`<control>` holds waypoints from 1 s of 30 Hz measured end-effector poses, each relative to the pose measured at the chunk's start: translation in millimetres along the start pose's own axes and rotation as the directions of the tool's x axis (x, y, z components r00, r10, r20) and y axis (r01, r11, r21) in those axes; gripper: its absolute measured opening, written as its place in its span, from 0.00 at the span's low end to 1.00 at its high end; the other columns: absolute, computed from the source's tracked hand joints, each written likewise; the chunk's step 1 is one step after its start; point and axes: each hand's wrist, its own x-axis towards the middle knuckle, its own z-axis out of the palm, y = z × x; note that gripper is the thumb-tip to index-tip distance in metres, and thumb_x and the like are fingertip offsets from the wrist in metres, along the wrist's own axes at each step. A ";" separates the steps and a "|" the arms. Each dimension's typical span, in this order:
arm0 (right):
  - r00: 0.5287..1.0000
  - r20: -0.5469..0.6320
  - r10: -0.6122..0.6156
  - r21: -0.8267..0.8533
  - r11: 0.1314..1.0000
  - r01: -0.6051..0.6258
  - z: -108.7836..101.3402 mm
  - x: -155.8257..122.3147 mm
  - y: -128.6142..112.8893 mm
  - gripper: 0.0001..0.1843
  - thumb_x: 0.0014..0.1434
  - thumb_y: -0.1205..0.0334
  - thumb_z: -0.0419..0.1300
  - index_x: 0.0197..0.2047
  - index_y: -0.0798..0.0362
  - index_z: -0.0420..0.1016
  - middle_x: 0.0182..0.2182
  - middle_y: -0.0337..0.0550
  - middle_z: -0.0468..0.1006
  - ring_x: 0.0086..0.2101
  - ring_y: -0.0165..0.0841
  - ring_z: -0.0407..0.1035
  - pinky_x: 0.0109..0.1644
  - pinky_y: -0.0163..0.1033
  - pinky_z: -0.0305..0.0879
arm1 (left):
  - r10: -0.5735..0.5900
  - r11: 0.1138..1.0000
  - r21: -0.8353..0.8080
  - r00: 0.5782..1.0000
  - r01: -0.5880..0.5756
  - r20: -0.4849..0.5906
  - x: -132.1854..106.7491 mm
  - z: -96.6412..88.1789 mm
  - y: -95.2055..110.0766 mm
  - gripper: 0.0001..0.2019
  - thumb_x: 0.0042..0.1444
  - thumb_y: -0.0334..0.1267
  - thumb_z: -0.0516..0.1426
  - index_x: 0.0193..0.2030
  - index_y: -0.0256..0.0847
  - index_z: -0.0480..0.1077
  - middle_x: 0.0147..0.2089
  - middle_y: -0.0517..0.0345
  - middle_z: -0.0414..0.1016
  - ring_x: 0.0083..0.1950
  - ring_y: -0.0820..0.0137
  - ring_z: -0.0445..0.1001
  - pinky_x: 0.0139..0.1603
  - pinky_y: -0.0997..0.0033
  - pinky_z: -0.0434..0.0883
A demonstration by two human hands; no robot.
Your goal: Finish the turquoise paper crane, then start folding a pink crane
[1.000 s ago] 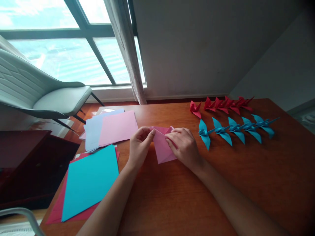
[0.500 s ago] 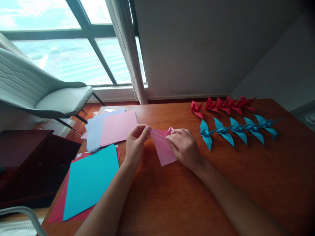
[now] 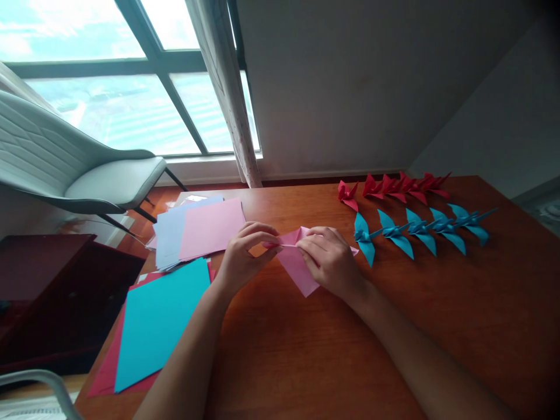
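A partly folded sheet of pink origami paper [image 3: 299, 269] is held between my two hands above the wooden table. My left hand [image 3: 247, 252] pinches its left corner between thumb and fingers. On the opposite side my right hand [image 3: 329, 256] grips the paper with bent fingers, hiding much of that half. A raised fold stands up between the hands, and a small pink tip shows past the right hand. To the right lie a row of blue paper cranes [image 3: 396, 233] and, behind it, a row of red paper cranes [image 3: 391, 188].
Pink sheets [image 3: 212, 227] and pale blue sheets [image 3: 170, 236] lie at the table's [image 3: 271, 361] back left. Nearer, a bright blue sheet [image 3: 164, 326] covers red paper [image 3: 102, 373]. A grey chair [image 3: 114, 175] stands by the window beyond the left edge.
The pink paper has turned, its lower corner swinging right. My left hand has shifted right along its edge, and a pink tip now shows beyond my right hand.
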 end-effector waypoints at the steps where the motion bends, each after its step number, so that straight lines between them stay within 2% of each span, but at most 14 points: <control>1: 1.000 -0.004 0.002 0.000 1.000 -0.002 0.3 -0.2 0.7 0.08 0.65 0.69 0.58 0.43 0.51 0.79 0.40 0.44 0.84 0.48 0.40 0.72 0.54 0.48 0.67 | 0.000 1.000 -0.002 1.000 0.000 0.004 -0.2 -0.2 -0.6 0.04 0.60 0.39 0.64 0.35 0.43 0.79 0.41 0.51 0.80 0.43 0.65 0.77 0.46 0.64 0.74; 5: 1.000 -0.009 0.006 -0.016 1.000 -0.006 0.2 0.0 2.2 0.08 0.65 0.69 0.58 0.41 0.51 0.79 0.39 0.44 0.84 0.47 0.40 0.73 0.53 0.47 0.66 | 0.004 1.000 -0.005 1.000 -0.004 0.012 -0.3 -1.3 -2.9 0.06 0.60 0.40 0.63 0.34 0.44 0.79 0.40 0.52 0.81 0.41 0.67 0.77 0.43 0.66 0.74; 10: 1.000 -0.012 -0.002 -0.019 1.000 0.002 -0.7 0.5 2.9 0.07 0.66 0.69 0.58 0.41 0.51 0.78 0.38 0.43 0.83 0.46 0.39 0.73 0.51 0.46 0.66 | 0.006 1.000 -0.012 1.000 -0.006 0.006 -0.6 -3.1 -6.2 0.06 0.60 0.40 0.64 0.33 0.44 0.80 0.38 0.53 0.82 0.41 0.66 0.77 0.45 0.65 0.74; 19: 1.000 -0.018 0.020 -0.014 1.000 -0.020 -0.9 -0.1 4.1 0.07 0.66 0.68 0.58 0.41 0.51 0.78 0.38 0.43 0.83 0.46 0.39 0.73 0.50 0.46 0.67 | -0.043 0.999 -0.020 0.998 0.042 -0.048 -0.1 -7.8 -5.6 0.05 0.59 0.40 0.65 0.33 0.44 0.79 0.39 0.54 0.82 0.41 0.67 0.79 0.44 0.67 0.75; 23: 0.997 -0.046 0.061 -0.023 0.998 -0.063 -1.7 -0.5 9.4 0.07 0.65 0.69 0.59 0.41 0.51 0.78 0.38 0.44 0.83 0.45 0.40 0.73 0.50 0.47 0.67 | -0.054 0.998 0.015 0.986 0.057 -0.156 0.1 -13.7 -6.7 0.05 0.60 0.39 0.64 0.34 0.43 0.79 0.37 0.55 0.82 0.40 0.67 0.79 0.44 0.67 0.75; 27: 0.997 -0.046 0.067 -0.023 0.997 -0.068 0.4 -1.8 9.5 0.08 0.65 0.69 0.58 0.41 0.51 0.79 0.38 0.45 0.83 0.46 0.41 0.73 0.50 0.47 0.68 | -0.023 0.996 0.080 0.945 0.051 -0.325 -1.4 -11.2 -3.3 0.03 0.61 0.38 0.62 0.38 0.44 0.79 0.40 0.54 0.82 0.44 0.65 0.78 0.49 0.62 0.73; 29: 0.999 -0.026 0.036 -0.022 0.999 -0.036 2.2 -2.1 5.7 0.08 0.66 0.68 0.58 0.41 0.51 0.79 0.38 0.44 0.84 0.46 0.40 0.73 0.50 0.47 0.68 | 0.056 0.986 0.164 0.959 -0.010 -0.278 -2.9 -4.4 0.5 0.05 0.58 0.37 0.66 0.42 0.46 0.79 0.44 0.55 0.83 0.48 0.62 0.77 0.53 0.59 0.71; 30: 1.000 -0.018 0.024 -0.022 0.999 -0.024 3.0 -2.1 3.4 0.08 0.66 0.68 0.59 0.42 0.51 0.79 0.39 0.44 0.84 0.46 0.40 0.73 0.50 0.47 0.68 | 0.140 0.961 0.263 0.973 -0.088 -0.186 -3.8 -0.3 2.3 0.10 0.56 0.38 0.67 0.45 0.48 0.79 0.46 0.56 0.83 0.51 0.60 0.77 0.55 0.58 0.69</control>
